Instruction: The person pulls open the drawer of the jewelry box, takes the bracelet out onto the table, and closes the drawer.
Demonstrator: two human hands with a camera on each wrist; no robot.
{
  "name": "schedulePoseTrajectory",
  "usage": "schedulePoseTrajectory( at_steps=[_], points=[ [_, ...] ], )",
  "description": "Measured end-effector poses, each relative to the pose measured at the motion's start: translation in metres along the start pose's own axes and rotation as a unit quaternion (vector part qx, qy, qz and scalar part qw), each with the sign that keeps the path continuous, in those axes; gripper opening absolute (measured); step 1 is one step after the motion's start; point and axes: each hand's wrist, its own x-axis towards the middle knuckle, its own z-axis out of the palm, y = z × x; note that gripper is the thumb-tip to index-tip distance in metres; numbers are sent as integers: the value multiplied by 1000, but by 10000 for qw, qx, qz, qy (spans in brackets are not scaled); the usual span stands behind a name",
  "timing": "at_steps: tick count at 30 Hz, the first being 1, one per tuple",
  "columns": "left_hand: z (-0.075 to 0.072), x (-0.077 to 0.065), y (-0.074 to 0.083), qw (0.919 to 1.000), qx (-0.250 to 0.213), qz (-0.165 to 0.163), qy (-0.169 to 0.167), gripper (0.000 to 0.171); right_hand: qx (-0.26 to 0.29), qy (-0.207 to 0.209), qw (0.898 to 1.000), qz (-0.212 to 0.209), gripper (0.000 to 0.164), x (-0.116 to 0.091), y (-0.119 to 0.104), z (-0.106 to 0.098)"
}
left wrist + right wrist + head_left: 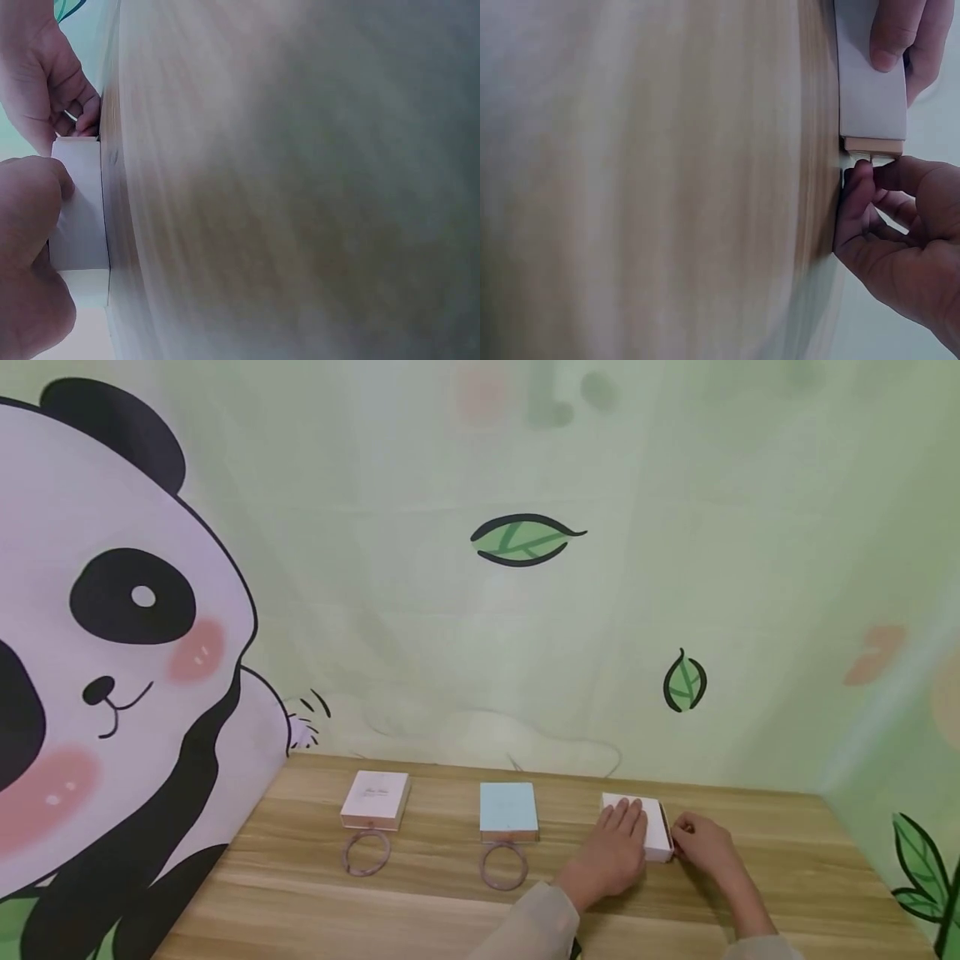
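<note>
A small white drawer-style box (pixel 657 831) lies at the right of the wooden table. Across its top spread the fingers of my left hand (pixel 615 852), while the thumb (pixel 886 52) presses against its near side. At the box's right end, my right hand (pixel 703 843) pinches a small pull tab (pixel 872 158) between thumb and forefinger. A narrow tan strip of the inner drawer (pixel 874 145) shows past the white sleeve there. The inside of the box is hidden.
A pale pink-white box (pixel 377 795) with lettering lies at the left, a light blue box (pixel 508 807) in the middle. Before each is a purplish ring, the left ring (pixel 346 856) and the middle ring (pixel 483 870). A panda-print cloth (pixel 420 635) hangs behind the table (pixel 300 902).
</note>
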Motion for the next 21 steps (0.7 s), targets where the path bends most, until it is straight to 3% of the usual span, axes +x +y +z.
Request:
schedulePoseTrajectory(
  at_steps=[9, 15, 21],
  points=[
    [-4, -4, 0, 10000, -20, -31, -90, 54, -18, -52, 9998, -194, 13, -2, 6, 1],
    [-10, -2, 6, 9998, -21, 62, -202, 55, -37, -310, 9990, -305, 14, -3, 14, -14],
    [-15, 1, 8, 9998, -54, 76, -181, 55, -388, -432, 9969, -541, 18, 0, 23, -25]
  ],
)
